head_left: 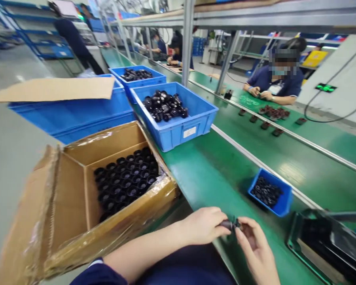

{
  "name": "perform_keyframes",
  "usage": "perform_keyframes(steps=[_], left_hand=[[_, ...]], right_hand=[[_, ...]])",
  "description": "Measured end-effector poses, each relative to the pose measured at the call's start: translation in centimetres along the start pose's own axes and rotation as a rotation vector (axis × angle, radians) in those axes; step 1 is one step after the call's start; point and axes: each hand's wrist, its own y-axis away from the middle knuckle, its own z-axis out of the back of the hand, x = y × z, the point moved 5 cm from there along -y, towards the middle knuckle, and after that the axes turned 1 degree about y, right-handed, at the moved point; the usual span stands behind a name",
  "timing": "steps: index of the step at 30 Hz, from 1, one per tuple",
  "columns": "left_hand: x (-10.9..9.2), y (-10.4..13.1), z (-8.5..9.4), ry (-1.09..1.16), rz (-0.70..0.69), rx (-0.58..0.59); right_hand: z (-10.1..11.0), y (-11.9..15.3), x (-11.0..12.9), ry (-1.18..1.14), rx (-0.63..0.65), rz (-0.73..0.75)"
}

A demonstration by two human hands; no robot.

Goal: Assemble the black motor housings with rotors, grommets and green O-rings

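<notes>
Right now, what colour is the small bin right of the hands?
The small bin is blue, clearest in the head view.

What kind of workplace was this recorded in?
Probably a factory assembly line: workers, such as the person in a dark shirt, sit along a long green bench, with blue bins of black parts and an open carton of black pieces beside it.

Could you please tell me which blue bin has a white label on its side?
The large blue bin of glossy black parts on the green bench, right beside the open cardboard box; the other blue bins show no label.
</notes>
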Motion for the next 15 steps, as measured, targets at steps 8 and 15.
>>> perform_keyframes(steps=[8,15], left_hand=[[-0.3,-0.4,-0.6,0.0,-0.081,0.044],[-0.3,2.5,-0.6,-0.154,-0.06,0.07]], right_hand=[[-0.5,1.0,-1.1,-0.333,0.17,-0.16],[-2.5,0.0,-0.5,-0.221,0.338,-0.096]])
